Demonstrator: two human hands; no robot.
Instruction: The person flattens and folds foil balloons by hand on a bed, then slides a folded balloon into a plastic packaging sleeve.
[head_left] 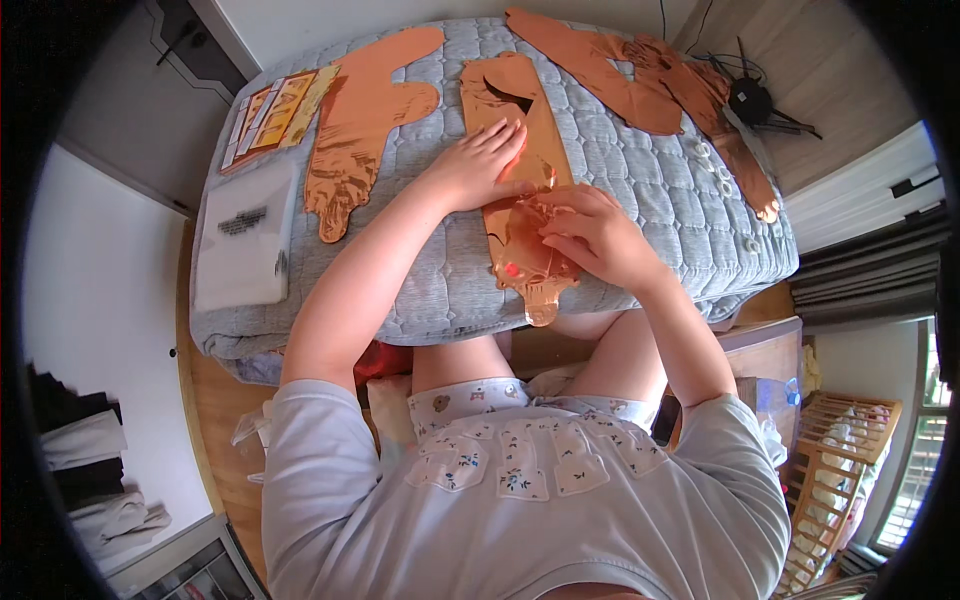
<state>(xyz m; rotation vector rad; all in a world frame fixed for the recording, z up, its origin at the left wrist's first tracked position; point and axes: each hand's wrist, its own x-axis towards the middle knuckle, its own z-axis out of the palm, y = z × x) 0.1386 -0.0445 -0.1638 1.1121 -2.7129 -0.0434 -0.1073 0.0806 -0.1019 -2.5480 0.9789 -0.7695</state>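
Observation:
A flat, deflated orange foil balloon (530, 135) lies lengthwise on the quilted grey mattress in front of me. My left hand (485, 165) rests on its middle, palm down with the fingers stretched out. My right hand (595, 235) is closed, its fingertips and thumb pinching crinkled foil on the near part of the balloon. The exact fold between those fingers is partly hidden. The balloon's tabbed end (542, 302) points toward me at the mattress edge. Another flat foil balloon (370, 105) lies to the left, and more shiny foil (620, 85) is spread at the far right.
Yellow-orange packets (272, 115) and a stack of clear plastic bags (243, 240) lie on the mattress (400, 240) at the left. Small white rings (722, 180) sit at the right, near a black router-like device (752, 100). A wooden crib (835, 460) stands lower right.

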